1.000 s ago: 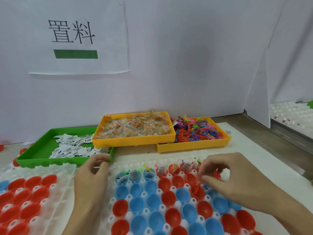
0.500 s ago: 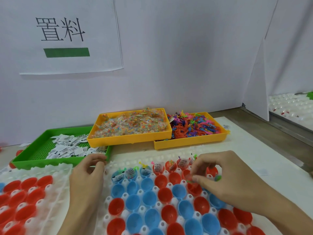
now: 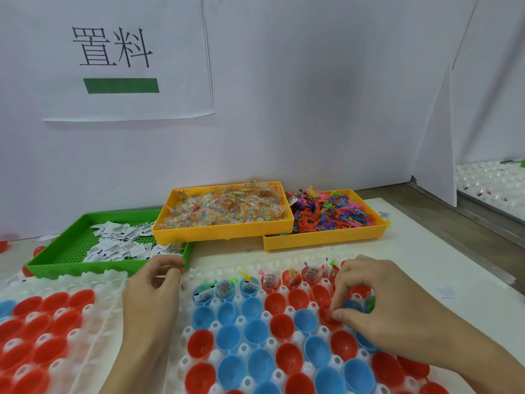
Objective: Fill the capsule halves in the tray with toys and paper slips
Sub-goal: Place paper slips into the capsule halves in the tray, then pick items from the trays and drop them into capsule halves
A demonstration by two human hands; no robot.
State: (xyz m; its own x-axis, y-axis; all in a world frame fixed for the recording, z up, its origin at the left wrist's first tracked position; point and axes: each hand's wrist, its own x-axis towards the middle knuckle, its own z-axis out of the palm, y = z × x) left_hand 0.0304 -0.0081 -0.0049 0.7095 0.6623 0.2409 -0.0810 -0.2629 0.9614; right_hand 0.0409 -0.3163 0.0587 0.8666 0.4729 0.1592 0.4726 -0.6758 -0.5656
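Note:
A white tray (image 3: 255,265) in front of me holds red and blue capsule halves (image 3: 255,328). The far row (image 3: 270,280) has paper slips and small toys in it. My right hand (image 3: 380,308) hovers over the second row at the right with curled fingers. Its fingertips pinch together above a red half (image 3: 326,321), and a small green toy (image 3: 370,304) shows between its fingers. My left hand (image 3: 153,294) rests by the tray's far left corner, fingers curled and thumb on forefinger. Nothing shows in it.
At the back stand a green tray (image 3: 56,260) of paper slips (image 3: 119,245), a yellow tray (image 3: 224,231) of bagged beads and a yellow tray (image 3: 324,241) of coloured toys. A second capsule tray (image 3: 42,336) lies left. White partitions stand behind and right.
My right hand has come back from the far row to the second row, fingertips lowering to a red half. My left hand has kept its place at the tray's corner.

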